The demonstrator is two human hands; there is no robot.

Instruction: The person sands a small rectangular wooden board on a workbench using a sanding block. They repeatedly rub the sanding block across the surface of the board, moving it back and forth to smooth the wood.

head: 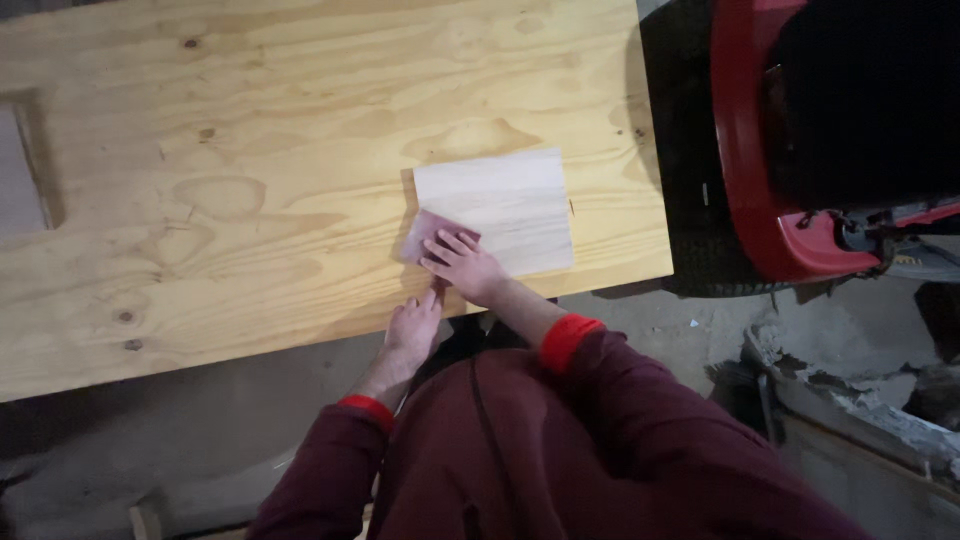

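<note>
Fingers (452,243) of the right hand (466,265) lie spread and flat on a small reddish-brown sheet (433,236), likely sandpaper, pinning it down rather than closing around it: a flat-palm press, no pinch. Sheet sits partly under the fingertips and partly past them, overlapping the near-left corner of a pale wood panel (497,211). Flat-hand hold looks chosen to spread pressure over the sheet, my read only.

Just behind and to the left of that pressing hand, the left hand (413,331) rests at the near edge of the plywood top (250,150), fingers pointing up toward the right wrist. Cannot tell whether it grips the edge or just leans there; thumb and palm side are hidden. It seems to steady the body or the panel's near edge.

Pale panel lies flat on the plywood, extending away and to the right of the pressing hand, close to the table's near-right corner, so it stays within easy reach. Both red cuffs (567,338) sit pushed back from the wrists.

Farther right of the grip, well apart from the panel, stands a red and black machine (760,150) with a tyre beside the table end. Beyond that, lower right, broken concrete rubble (860,400) on the floor. Far left of the hands, a rectangular cutout (25,165) in the plywood.
</note>
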